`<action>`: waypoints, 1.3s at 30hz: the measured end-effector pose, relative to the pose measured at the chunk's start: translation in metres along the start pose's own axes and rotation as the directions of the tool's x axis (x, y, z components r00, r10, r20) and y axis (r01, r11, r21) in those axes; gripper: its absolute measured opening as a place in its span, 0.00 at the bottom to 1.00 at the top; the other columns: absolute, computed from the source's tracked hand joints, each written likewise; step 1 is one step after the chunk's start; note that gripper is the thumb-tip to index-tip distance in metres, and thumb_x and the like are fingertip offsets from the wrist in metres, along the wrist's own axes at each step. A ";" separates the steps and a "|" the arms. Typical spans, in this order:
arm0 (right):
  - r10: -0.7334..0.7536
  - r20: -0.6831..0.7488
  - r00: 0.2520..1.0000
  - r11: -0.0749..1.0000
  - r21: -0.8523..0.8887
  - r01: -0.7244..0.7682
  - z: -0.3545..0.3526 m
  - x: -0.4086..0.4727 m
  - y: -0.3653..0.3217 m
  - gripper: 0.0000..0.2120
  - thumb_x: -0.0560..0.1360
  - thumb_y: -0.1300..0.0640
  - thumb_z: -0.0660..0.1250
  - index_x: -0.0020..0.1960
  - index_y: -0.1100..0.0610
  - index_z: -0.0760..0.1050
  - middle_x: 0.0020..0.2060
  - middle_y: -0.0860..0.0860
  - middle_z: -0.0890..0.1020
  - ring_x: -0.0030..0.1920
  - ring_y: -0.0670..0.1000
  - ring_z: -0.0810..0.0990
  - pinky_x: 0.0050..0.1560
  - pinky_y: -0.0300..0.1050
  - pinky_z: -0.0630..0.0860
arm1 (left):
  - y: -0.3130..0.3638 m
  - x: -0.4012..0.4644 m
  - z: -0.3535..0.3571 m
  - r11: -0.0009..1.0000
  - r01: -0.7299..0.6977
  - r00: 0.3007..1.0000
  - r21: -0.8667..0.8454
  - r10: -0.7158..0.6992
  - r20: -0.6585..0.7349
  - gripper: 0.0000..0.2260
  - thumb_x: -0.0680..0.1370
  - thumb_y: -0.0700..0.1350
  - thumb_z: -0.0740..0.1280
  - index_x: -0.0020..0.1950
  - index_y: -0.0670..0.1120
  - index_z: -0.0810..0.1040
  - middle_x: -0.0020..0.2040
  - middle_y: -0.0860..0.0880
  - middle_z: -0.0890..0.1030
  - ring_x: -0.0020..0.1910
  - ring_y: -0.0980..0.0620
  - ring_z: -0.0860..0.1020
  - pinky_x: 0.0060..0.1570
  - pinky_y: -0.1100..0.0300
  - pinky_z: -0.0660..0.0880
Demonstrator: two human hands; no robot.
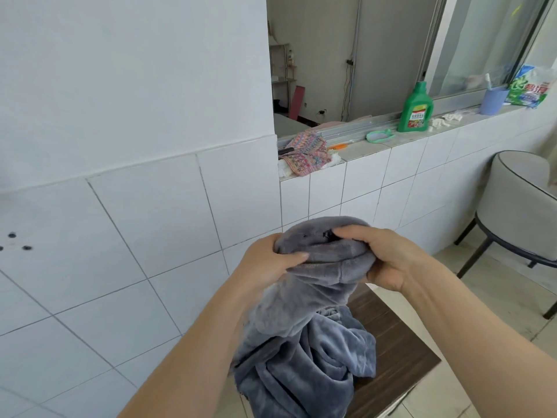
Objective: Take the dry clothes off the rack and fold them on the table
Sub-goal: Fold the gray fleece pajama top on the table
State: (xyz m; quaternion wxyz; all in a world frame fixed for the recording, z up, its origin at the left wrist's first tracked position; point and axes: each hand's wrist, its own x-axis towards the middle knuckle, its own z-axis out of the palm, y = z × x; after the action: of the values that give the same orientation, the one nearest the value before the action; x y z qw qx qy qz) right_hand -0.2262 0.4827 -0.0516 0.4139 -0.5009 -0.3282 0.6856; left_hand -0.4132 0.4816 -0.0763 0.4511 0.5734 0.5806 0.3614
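Both hands' fingers curl around the grey fleece garment, bunched between them

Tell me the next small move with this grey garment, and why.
Probably lower the grey garment and spread it flat on the table. Both the left hand and right hand grip its bunched top edge in the air, while its lower part lies crumpled on the table, so it cannot be folded yet.

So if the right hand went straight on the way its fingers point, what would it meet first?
Probably the left hand: the right hand points leftward across the bunched grey fleece garment that both grip, though depth is unclear.
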 end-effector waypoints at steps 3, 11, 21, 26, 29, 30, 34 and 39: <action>-0.082 0.024 0.996 0.993 -0.086 0.084 -0.002 0.003 0.014 0.16 0.60 0.57 0.75 0.46 0.63 0.81 0.43 0.60 0.85 0.45 0.55 0.84 0.50 0.49 0.79 | 0.008 0.001 0.002 0.740 0.294 0.952 -0.605 -0.279 0.122 0.05 0.80 0.36 0.62 0.53 0.43 0.77 0.50 0.43 0.80 0.47 0.47 0.79 0.46 0.54 0.78; -0.017 -0.070 0.997 0.937 0.347 0.041 -0.001 0.008 0.026 0.09 0.80 0.59 0.62 0.48 0.63 0.78 0.42 0.59 0.83 0.41 0.54 0.82 0.40 0.49 0.81 | 0.018 -0.002 0.014 0.153 0.479 0.876 -0.864 -0.142 0.461 0.13 0.73 0.32 0.57 0.53 0.37 0.78 0.52 0.43 0.79 0.48 0.50 0.79 0.55 0.57 0.77; -0.183 -0.191 0.964 0.934 0.272 0.232 0.010 0.003 0.013 0.11 0.75 0.64 0.62 0.36 0.61 0.78 0.35 0.57 0.82 0.37 0.54 0.82 0.40 0.46 0.78 | 0.006 -0.014 0.017 0.975 -0.208 0.977 0.078 0.203 0.071 0.43 0.63 0.59 0.78 0.73 0.62 0.60 0.65 0.55 0.65 0.61 0.58 0.72 0.59 0.60 0.71; -0.366 -0.010 0.930 0.930 0.004 0.367 0.001 0.000 0.004 0.13 0.72 0.62 0.70 0.56 0.55 0.78 0.40 0.52 0.84 0.42 0.49 0.83 0.43 0.43 0.79 | 0.004 0.003 0.014 0.872 -0.282 0.913 0.400 0.372 -0.166 0.06 0.77 0.47 0.65 0.42 0.46 0.76 0.39 0.50 0.79 0.40 0.49 0.77 0.40 0.59 0.73; -0.336 0.289 0.897 0.795 -0.424 0.434 -0.006 -0.004 0.011 0.42 0.63 0.55 0.81 0.70 0.44 0.64 0.56 0.42 0.77 0.53 0.40 0.80 0.49 0.37 0.78 | 0.023 0.012 0.001 0.874 -0.048 0.988 -0.484 -0.030 -0.151 0.07 0.78 0.37 0.61 0.46 0.43 0.79 0.40 0.44 0.81 0.38 0.49 0.79 0.37 0.56 0.79; -0.346 0.360 0.867 0.713 -0.500 0.492 -0.002 -0.002 0.020 0.38 0.63 0.58 0.81 0.68 0.48 0.68 0.55 0.42 0.77 0.53 0.40 0.79 0.51 0.38 0.78 | 0.033 0.010 0.000 0.747 -0.001 0.999 -0.665 -0.025 -0.030 0.08 0.79 0.34 0.60 0.49 0.40 0.79 0.42 0.43 0.81 0.38 0.50 0.80 0.36 0.58 0.79; -0.490 0.103 0.865 0.830 -0.249 0.500 0.021 0.002 0.033 0.02 0.76 0.59 0.69 0.48 0.56 0.79 0.39 0.50 0.84 0.39 0.49 0.84 0.44 0.59 0.81 | 0.057 -0.002 0.002 0.678 -0.097 0.953 -0.728 0.274 0.128 0.07 0.77 0.35 0.64 0.54 0.40 0.77 0.45 0.42 0.83 0.44 0.49 0.83 0.48 0.56 0.81; -0.392 0.216 0.894 0.875 0.389 0.289 0.018 -0.029 -0.033 0.18 0.80 0.48 0.57 0.51 0.58 0.81 0.49 0.55 0.85 0.49 0.53 0.85 0.47 0.54 0.82 | 0.010 0.010 -0.025 0.895 -0.252 0.937 -0.367 0.320 0.137 0.42 0.61 0.49 0.77 0.72 0.58 0.64 0.69 0.52 0.73 0.67 0.55 0.72 0.66 0.53 0.69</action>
State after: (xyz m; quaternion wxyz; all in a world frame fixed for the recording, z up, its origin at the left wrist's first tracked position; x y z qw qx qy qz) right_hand -0.2312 0.4703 -0.0062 0.5586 -0.2482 -0.3428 0.7134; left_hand -0.4326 0.4947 -0.0594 0.5404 0.5975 0.3707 0.4621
